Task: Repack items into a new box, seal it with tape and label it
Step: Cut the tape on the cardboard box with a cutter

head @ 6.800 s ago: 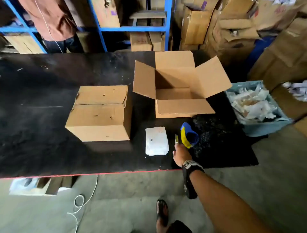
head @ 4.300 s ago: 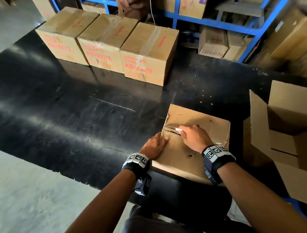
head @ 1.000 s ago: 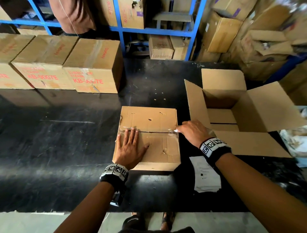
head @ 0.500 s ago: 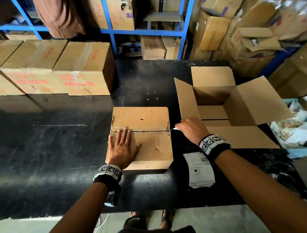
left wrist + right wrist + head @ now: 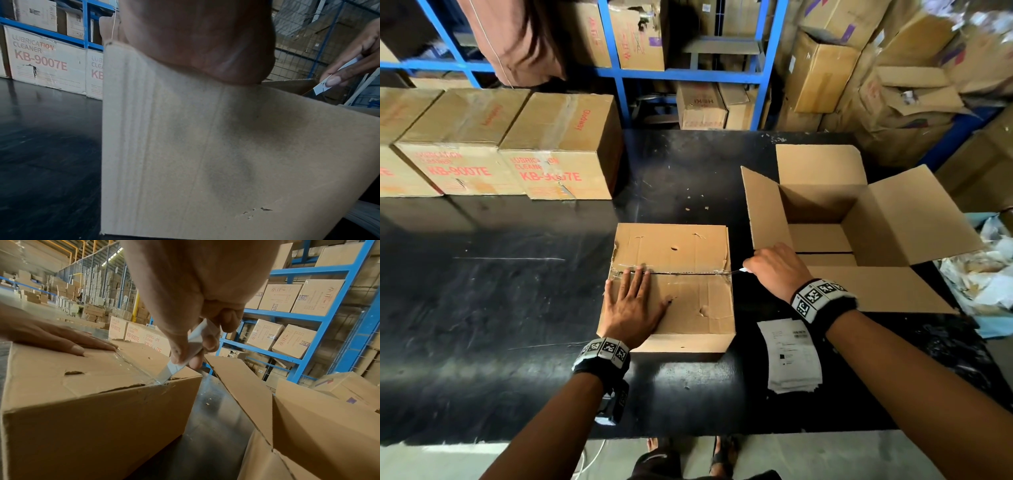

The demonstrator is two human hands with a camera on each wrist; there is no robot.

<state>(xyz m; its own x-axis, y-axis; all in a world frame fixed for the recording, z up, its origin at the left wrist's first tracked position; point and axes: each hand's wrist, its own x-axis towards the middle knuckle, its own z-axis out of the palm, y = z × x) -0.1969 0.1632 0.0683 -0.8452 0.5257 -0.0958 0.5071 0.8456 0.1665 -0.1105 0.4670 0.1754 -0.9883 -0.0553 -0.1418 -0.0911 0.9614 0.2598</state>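
A closed, worn cardboard box [image 5: 681, 260] sits mid-table, with a taped seam across its top. My left hand [image 5: 633, 301] lies flat on its near flap, fingers straight. My right hand [image 5: 774, 270] pinches a small white-handled blade [image 5: 179, 368] whose tip is at the right end of the seam, on the box's edge [image 5: 162, 382]. To the right stands an empty new box [image 5: 822, 212] with all flaps spread. A white label sheet [image 5: 791, 356] lies on the table by my right forearm.
Several sealed "KB-9007E" cartons [image 5: 558, 147] line the table's far left. Blue shelving [image 5: 688, 72] with boxes stands behind the black table [image 5: 482, 291]. A bin of crumpled paper [image 5: 986, 274] sits at the right; a person [image 5: 517, 37] stands beyond the table.
My right hand has drawn the blade along the seam from the left end to the right edge of the box. My left hand has stayed flat on the near flap.
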